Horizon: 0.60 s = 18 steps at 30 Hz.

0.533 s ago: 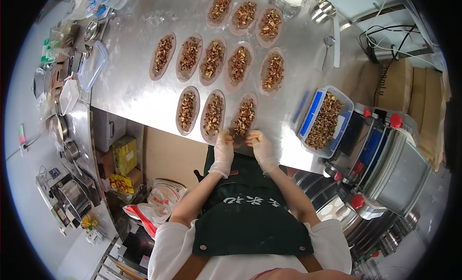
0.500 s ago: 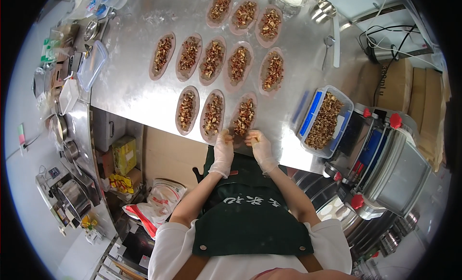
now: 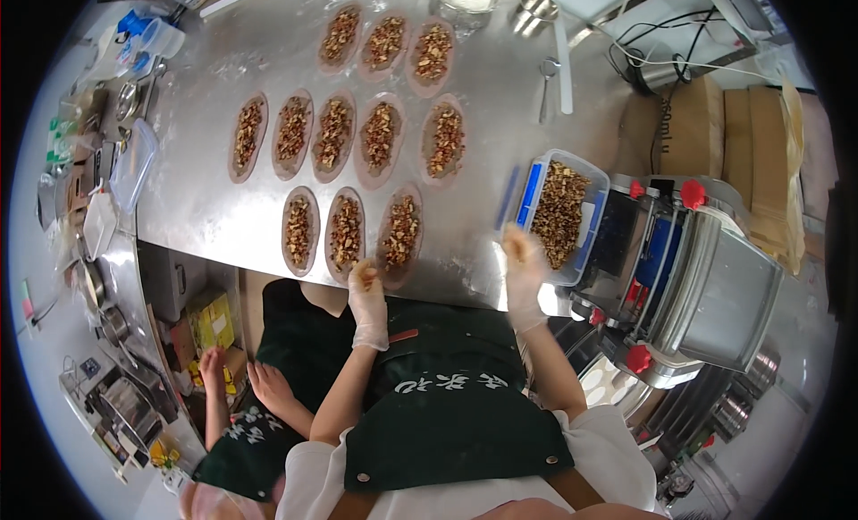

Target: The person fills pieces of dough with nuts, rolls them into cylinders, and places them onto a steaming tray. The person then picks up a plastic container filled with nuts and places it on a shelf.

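Pink nut-topped ovals (image 3: 399,236) lie on the desk (image 3: 478,202), left of the nut tub (image 3: 530,194). Left hand (image 3: 367,296), left of the tub: grip curled, contents indiscernible. Right hand (image 3: 525,274), just beside the tub: blurred, grip indiscernible.

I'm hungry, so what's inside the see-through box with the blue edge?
The see-through box holds lots of chopped brown pieces, perhaps nuts. The top ones cover whatever lies deeper, so that can't be seen.
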Tool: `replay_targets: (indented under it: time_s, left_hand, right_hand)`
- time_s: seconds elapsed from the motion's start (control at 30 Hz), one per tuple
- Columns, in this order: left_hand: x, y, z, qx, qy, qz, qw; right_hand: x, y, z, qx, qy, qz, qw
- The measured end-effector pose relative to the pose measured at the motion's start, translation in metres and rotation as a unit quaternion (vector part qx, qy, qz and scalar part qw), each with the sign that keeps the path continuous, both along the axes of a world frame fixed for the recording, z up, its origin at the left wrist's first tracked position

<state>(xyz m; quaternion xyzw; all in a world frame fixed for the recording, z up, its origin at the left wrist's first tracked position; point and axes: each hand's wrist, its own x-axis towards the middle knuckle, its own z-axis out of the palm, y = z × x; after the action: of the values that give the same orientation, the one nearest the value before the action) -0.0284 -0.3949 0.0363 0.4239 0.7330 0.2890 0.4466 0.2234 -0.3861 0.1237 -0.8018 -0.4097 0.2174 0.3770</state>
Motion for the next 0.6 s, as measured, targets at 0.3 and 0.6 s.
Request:
replay_targets:
  time_s: [0.3, 0.6]
  left_hand:
    - [0.035, 0.018, 0.029, 0.015, -0.065, 0.002, 0.998]
    - [0.037, 0.001, 0.009, 0.061, -0.115, 0.086, 0.988]
  right_hand:
    - [0.091, 0.015, -0.049, -0.169, -0.161, 0.075, 0.970]
    - [0.115, -0.006, -0.057, -0.086, -0.156, -0.033, 0.984]
